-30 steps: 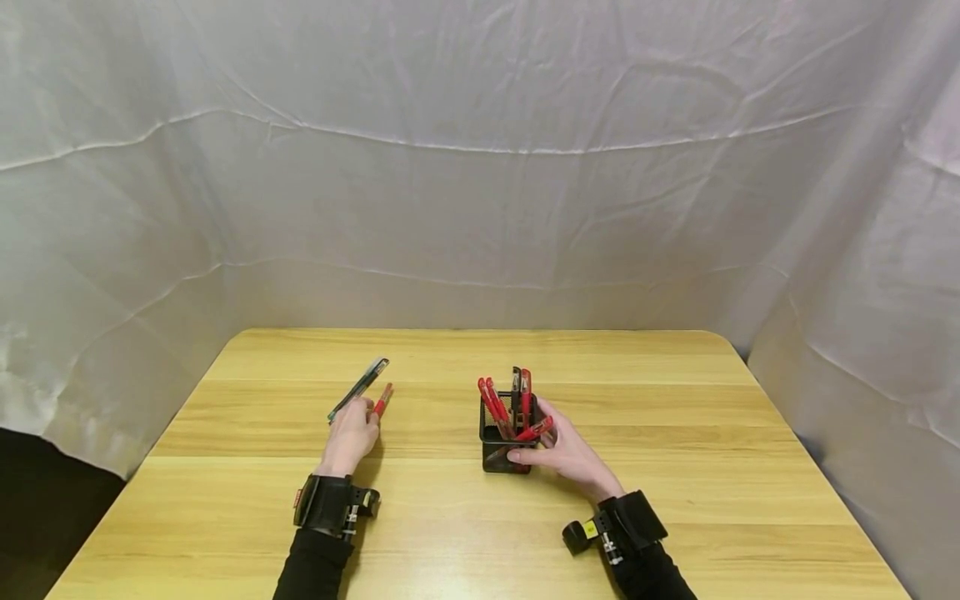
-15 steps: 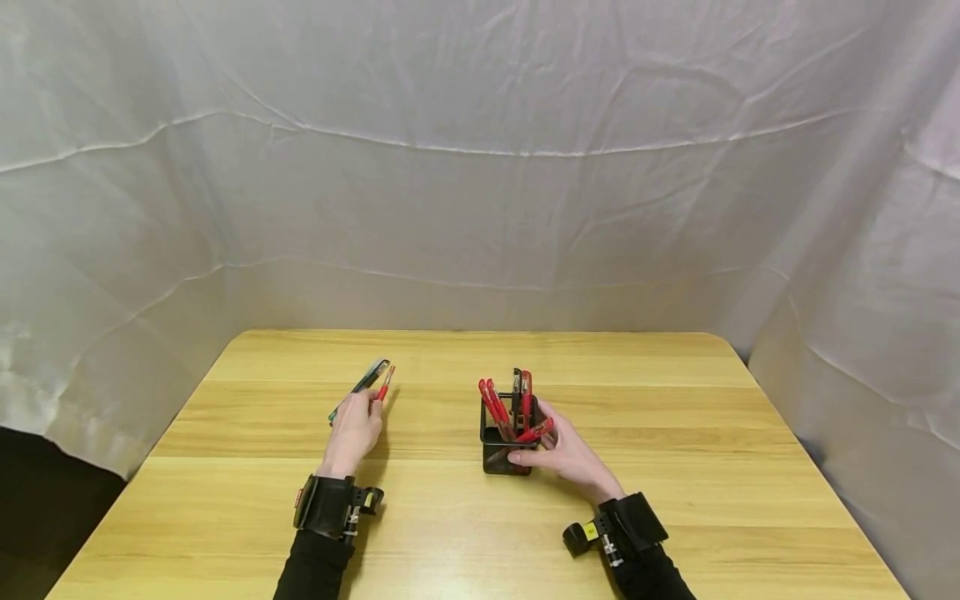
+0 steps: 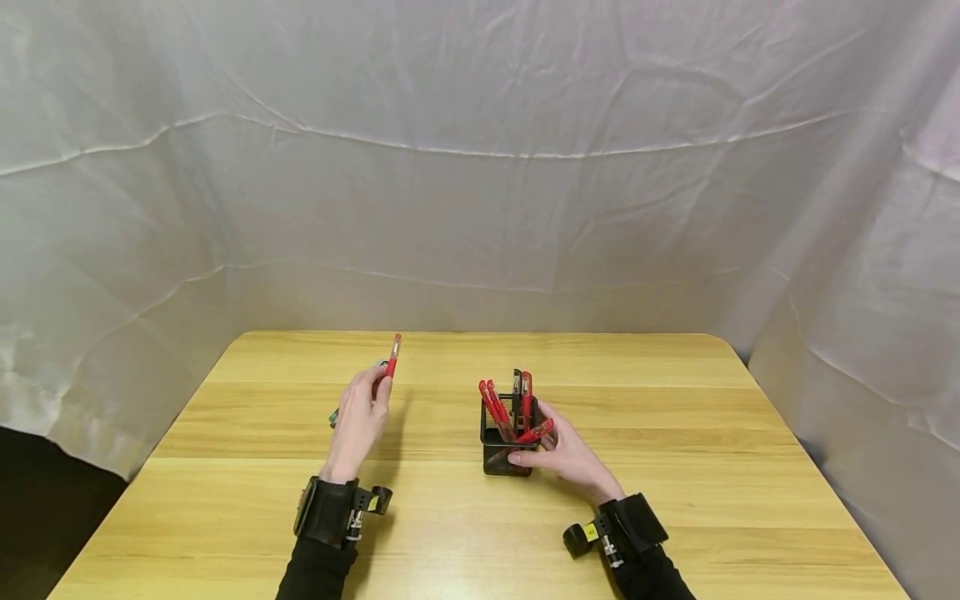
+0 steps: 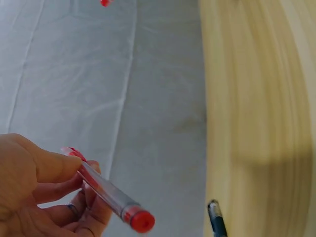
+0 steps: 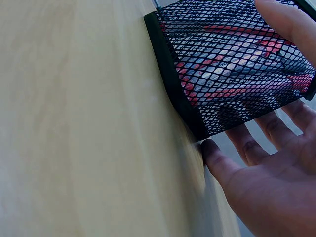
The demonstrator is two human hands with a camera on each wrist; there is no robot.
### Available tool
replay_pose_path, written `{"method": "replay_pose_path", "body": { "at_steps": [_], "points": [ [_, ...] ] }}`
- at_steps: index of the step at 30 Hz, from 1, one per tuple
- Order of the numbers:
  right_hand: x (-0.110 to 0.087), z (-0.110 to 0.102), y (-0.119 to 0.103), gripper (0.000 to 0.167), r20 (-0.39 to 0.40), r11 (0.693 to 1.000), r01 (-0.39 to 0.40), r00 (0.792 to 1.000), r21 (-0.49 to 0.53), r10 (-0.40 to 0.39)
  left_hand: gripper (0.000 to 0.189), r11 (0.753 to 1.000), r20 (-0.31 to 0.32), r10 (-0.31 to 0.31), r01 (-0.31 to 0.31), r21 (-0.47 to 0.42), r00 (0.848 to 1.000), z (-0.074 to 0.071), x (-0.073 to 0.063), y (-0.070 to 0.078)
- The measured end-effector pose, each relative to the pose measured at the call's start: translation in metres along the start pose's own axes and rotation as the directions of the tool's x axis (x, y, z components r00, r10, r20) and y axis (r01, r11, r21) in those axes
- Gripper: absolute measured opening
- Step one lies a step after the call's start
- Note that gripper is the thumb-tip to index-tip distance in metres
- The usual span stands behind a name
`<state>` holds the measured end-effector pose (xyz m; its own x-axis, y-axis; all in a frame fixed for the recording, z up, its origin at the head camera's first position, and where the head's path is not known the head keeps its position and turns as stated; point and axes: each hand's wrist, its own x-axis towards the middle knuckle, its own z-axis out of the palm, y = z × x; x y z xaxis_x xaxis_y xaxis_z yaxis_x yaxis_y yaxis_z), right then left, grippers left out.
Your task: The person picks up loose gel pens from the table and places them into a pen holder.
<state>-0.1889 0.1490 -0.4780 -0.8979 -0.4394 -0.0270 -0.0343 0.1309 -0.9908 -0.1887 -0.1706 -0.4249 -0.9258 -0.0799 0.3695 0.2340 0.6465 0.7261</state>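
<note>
My left hand pinches a red gel pen between thumb and fingers, raised above the table. In the left wrist view the pen's clear barrel slants out of the hand with its red end toward the camera. Beneath that hand lies a dark pen, mostly hidden in the head view. My right hand grips a black mesh pen holder, thumb at the front and fingers round the far side. Several red pens and a black pen stand in the holder, one red pen leaning right.
A light wooden table carries everything. Pale cloth hangs behind it and along both sides. Each wrist wears a black strap with a small camera.
My left hand has lifted the red pen off the table, tipping it more upright, and moved slightly away and to the right. The right hand and pen holder have stayed put.
</note>
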Motion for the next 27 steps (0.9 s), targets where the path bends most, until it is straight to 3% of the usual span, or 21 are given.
{"method": "replay_pose_path", "body": {
  "at_steps": [9, 17, 21, 27],
  "points": [
    [0.001, 0.0, 0.001, 0.101, -0.012, 0.999, -0.035, 0.999, -0.015, 0.034, 0.025, 0.991, -0.058, 0.092, -0.097, -0.093, 0.994, -0.003, -0.001, 0.02],
    [0.001, -0.001, 0.003, 0.101, -0.024, 0.997, -0.052, 0.998, -0.055, 0.051, 0.023, 0.969, -0.108, 0.177, -0.192, -0.156, 0.978, -0.004, -0.004, 0.041],
    [0.001, -0.001, 0.003, 0.101, -0.031, 0.996, -0.054, 0.998, -0.067, 0.053, 0.023, 0.946, -0.143, 0.25, -0.273, -0.172, 0.958, -0.003, -0.006, 0.047],
    [0.0, -0.001, 0.003, 0.102, -0.035, 0.996, -0.066, 0.997, -0.067, 0.064, 0.023, 0.902, -0.184, 0.36, -0.392, -0.182, 0.915, 0.0, -0.009, 0.053]
  ]
}}
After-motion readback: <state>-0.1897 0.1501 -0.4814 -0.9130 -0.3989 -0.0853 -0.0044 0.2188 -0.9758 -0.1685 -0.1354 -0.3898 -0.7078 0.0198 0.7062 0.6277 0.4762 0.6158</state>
